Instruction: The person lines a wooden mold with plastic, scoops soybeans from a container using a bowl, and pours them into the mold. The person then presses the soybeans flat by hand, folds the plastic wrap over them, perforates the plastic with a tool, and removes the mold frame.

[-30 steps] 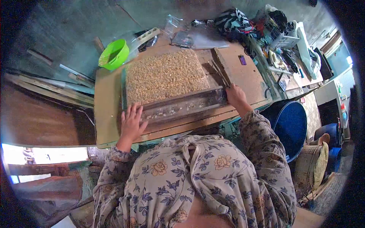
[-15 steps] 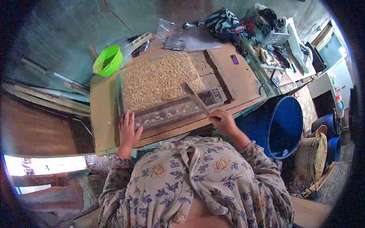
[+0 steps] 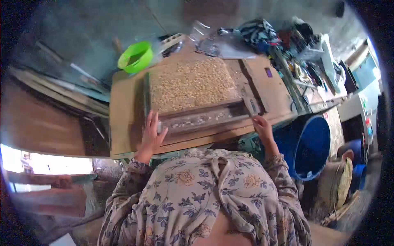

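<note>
A wide slab of pale nut-like pieces (image 3: pixel 193 84) lies on the tabletop within wooden edging. Along its near side runs a wooden bar (image 3: pixel 205 117) with light crumbs on it. My left hand (image 3: pixel 152 133) rests at the bar's left end, fingers stretched out and thumb apart. My right hand (image 3: pixel 263 129) is closed around a flat knife (image 3: pixel 248 107), whose blade points away from me across the bar's right end. Motion blur hides the exact tip of the blade.
A green bowl (image 3: pixel 141 67) stands behind the slab's left corner. Another wooden strip (image 3: pixel 253 84) lies to the right. Plastic bags and a cluttered rack (image 3: pixel 305 78) fill the back right. A large blue barrel (image 3: pixel 314 147) is by the table's right end.
My right hand has moved right with the knife, from over the slab's near edge to the bar's right end. My left hand keeps its place at the left end. The view has shifted.
</note>
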The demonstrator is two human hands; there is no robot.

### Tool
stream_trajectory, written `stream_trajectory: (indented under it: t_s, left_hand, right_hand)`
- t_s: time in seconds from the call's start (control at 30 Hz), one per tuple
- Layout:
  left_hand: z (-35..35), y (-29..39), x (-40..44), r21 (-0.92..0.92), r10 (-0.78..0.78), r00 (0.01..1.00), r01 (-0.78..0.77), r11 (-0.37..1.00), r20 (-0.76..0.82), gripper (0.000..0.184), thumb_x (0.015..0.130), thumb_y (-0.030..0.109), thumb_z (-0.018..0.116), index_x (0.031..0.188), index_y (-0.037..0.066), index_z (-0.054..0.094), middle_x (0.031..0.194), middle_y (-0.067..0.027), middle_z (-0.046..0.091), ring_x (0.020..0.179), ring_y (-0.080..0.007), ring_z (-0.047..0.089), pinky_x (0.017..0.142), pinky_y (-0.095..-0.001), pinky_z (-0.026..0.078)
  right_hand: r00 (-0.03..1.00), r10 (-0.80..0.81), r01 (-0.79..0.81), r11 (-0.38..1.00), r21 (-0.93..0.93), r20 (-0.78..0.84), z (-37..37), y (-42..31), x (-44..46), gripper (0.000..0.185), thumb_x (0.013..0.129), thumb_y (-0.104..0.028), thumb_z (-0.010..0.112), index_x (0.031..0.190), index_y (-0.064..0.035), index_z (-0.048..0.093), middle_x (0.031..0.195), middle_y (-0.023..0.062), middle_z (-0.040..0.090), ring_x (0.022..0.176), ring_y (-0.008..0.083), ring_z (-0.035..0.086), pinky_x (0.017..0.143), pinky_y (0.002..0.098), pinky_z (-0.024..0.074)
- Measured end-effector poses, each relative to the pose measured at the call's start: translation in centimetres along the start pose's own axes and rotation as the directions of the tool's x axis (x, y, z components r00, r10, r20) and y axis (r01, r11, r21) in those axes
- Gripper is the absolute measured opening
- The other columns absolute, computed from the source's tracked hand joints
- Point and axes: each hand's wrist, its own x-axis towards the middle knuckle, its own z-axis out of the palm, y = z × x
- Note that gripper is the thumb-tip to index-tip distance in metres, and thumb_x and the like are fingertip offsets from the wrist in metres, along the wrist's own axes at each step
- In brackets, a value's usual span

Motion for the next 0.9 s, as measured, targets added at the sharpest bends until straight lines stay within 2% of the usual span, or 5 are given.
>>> stream_trajectory:
  t_s: [0.23,0.37,0.53,0.67,0.9]
  left_hand:
    - [-0.4,-16.6,12.0,-0.513,-0.473,0.838,0.289,0.808,-0.272,0.069,0.076,0.041,0.053,0.128,0.003,0.027,0.131,-0.0234,0.027,0.12,-0.0349,0.028,0.098,-0.0421,0.023]
    - [-6.6,-13.0,19.6,-0.913,-0.761,0.594,0.409,0.009,0.259,0.065,0.076,0.048,0.049,0.128,0.015,0.029,0.122,-0.0076,0.039,0.101,-0.0284,0.042,0.088,-0.041,0.03]
    - [-2.1,-23.3,28.4,-0.866,-0.633,0.595,0.397,-0.304,0.495,0.053,0.075,0.048,0.05,0.115,0.016,0.039,0.115,-0.0104,0.042,0.096,-0.0311,0.043,0.078,-0.0433,0.038]
    - [-3.0,-19.6,28.1,-0.922,-0.713,0.585,0.278,-0.27,0.385,0.039,0.079,0.036,0.051,0.106,0.01,0.043,0.106,-0.0081,0.046,0.092,-0.0231,0.046,0.074,-0.0393,0.043]
    - [-5.6,-18.7,30.7,-0.983,-0.57,0.815,0.172,0.068,0.103,0.044,0.082,0.029,0.05,0.116,0.006,0.037,0.112,-0.0088,0.044,0.101,-0.0221,0.043,0.076,-0.0338,0.044]
  right_hand:
    - [0.912,-0.047,0.096,0.99,0.099,-0.407,-1.9,2.6,-1.3,0.031,0.077,-0.01,0.058,0.107,-0.0036,0.053,0.088,0.0026,0.053,0.075,0.0067,0.048,0.065,0.0195,0.04]
    - [0.832,-0.096,0.268,0.932,0.244,-0.546,-0.9,3.2,-3.6,0.026,0.078,-0.007,0.057,0.102,-0.0015,0.052,0.09,0.0033,0.053,0.078,0.0084,0.049,0.069,0.0206,0.0404]
    - [0.815,-0.219,-0.086,0.87,-0.485,-0.536,-1.0,9.4,-9.1,0.038,0.072,-0.007,0.064,0.107,-0.0056,0.05,0.091,0.0051,0.054,0.081,0.0121,0.051,0.072,0.0226,0.0417]
    - [0.794,0.5,-0.586,0.782,-0.215,-0.346,-0.9,15.2,-19.2,0.053,0.069,-0.008,0.066,0.117,-0.0065,0.043,0.09,0.0089,0.057,0.074,0.0166,0.056,0.059,0.0292,0.0474]
    - [0.472,0.809,-0.728,0.582,0.361,-0.351,-4.6,22.1,-29.0,0.054,0.068,-0.007,0.065,0.118,-0.0025,0.043,0.092,0.0123,0.057,0.068,0.0173,0.056,0.056,0.0313,0.0479]
